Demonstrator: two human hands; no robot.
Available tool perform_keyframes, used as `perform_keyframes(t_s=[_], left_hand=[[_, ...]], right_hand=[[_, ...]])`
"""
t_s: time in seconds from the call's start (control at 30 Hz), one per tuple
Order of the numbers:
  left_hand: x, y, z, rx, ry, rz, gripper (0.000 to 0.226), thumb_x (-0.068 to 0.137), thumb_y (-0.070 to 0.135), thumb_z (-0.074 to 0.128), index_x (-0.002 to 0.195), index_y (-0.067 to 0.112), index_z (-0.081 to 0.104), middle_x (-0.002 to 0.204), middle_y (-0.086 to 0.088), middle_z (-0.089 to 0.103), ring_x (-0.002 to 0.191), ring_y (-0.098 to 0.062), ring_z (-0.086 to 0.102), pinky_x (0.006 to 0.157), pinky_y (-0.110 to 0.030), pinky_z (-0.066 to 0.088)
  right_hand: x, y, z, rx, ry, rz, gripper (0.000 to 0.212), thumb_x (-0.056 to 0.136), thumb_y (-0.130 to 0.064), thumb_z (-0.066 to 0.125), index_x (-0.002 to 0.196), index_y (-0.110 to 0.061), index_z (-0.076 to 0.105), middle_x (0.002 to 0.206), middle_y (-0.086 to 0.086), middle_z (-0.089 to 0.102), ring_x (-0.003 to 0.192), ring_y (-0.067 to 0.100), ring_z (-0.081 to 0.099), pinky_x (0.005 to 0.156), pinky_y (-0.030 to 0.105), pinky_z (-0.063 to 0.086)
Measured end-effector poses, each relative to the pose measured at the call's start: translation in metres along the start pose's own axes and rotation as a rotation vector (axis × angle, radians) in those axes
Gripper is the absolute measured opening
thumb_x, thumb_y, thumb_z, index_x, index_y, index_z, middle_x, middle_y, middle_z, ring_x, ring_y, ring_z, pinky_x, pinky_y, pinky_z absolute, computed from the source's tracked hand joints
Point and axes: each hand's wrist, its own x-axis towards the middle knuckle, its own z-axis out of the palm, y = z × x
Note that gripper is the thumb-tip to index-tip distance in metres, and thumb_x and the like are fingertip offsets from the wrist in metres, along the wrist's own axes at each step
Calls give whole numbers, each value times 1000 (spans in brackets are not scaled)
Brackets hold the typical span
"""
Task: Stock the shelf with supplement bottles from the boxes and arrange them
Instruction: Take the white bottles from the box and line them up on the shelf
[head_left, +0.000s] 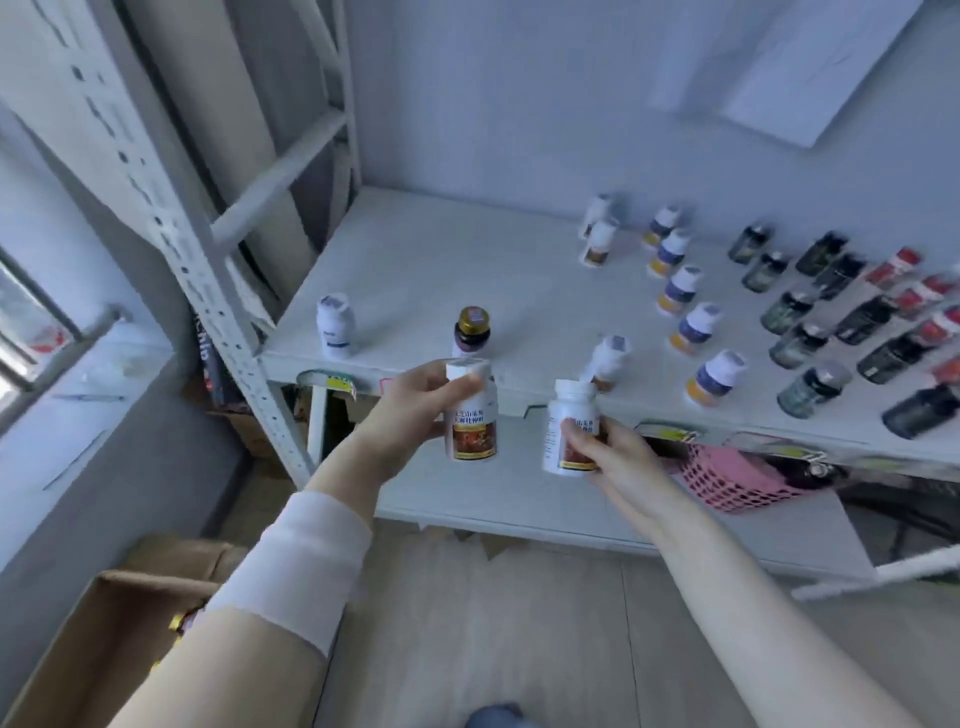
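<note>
My left hand (410, 402) grips a white supplement bottle with a brown label (471, 413), upright, just in front of the white shelf's edge (395, 366). My right hand (608, 457) holds a second white bottle of the same kind (566, 431) from below and the side. On the shelf stand a white bottle (336, 325), a dark bottle with a gold cap (471, 330), a similar white bottle (608, 358) and rows of blue-labelled bottles (696, 327) and dark bottles (797, 345) to the right.
An open cardboard box (98, 639) sits on the floor at lower left, behind my left arm. A pink mesh basket (727, 483) lies on the lower shelf. The metal upright of the rack (208, 291) runs along the left; a window sill is farther left.
</note>
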Motion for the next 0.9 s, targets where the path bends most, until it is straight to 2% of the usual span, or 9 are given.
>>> perform_keyframes(t_s=[0.1,0.13,0.2,0.27,0.33,0.47,0.6,0.7,0.9], left_hand=[[39,20,44,34,-24,12,18,93,22,55,105,10,61,75,4,63,56,1,61,45,-9,43],[52,26,57,37,-23,12,14,93,23,55,101,14,62,70,8,63,56,2,61,43,-9,43],[77,36,78,37,-32,24,13,91,25,57,101,17,63,77,11,69,75,-5,66,55,-13,50],[102,42,93,28,-29,30,15,89,25,60,102,18,64,91,5,70,87,-10,66,67,-20,53],[128,47,105,41,-21,32,17,88,26,62,103,20,65,96,3,70,89,-10,66,71,-22,52],[185,61,116,105,-21,67,21,87,26,63,108,21,62,98,5,67,87,-4,64,66,-14,50],[247,69,114,188,-52,106,20,86,21,67,105,21,63,96,2,67,83,-6,64,70,-15,55],[289,68,113,244,-78,102,23,84,17,69,106,18,63,94,0,67,83,-10,64,78,-21,53],[363,46,114,448,-147,127,33,78,21,75,109,20,66,103,1,69,96,-12,63,80,-15,44]], right_hand=[[12,-21,-49,-38,29,-59,17,85,-25,59,99,-16,61,100,4,67,89,13,63,86,27,50],[17,-27,-63,-33,31,-81,23,80,-30,61,99,-16,61,101,5,68,93,16,64,90,32,50],[27,-36,-86,-21,61,-95,35,72,-36,64,101,-15,62,105,6,69,104,24,63,100,46,44],[40,-44,-104,3,79,-107,25,78,-31,65,98,-17,64,105,5,70,108,25,62,104,46,42],[57,-49,-120,23,105,-111,20,82,-26,65,100,-16,64,107,5,70,110,23,62,104,43,43],[99,-64,-137,-1,154,-132,13,83,-21,68,94,-18,62,98,0,69,99,18,63,99,40,45],[144,-76,-146,-30,179,-152,51,69,-28,76,114,-14,56,113,4,66,107,18,62,98,35,47],[172,-80,-151,-55,198,-134,46,76,-18,75,116,-10,55,115,5,65,109,19,60,98,34,46],[221,-67,-149,-289,233,-85,47,68,-16,81,105,-19,51,102,-5,63,98,14,60,87,29,48]])
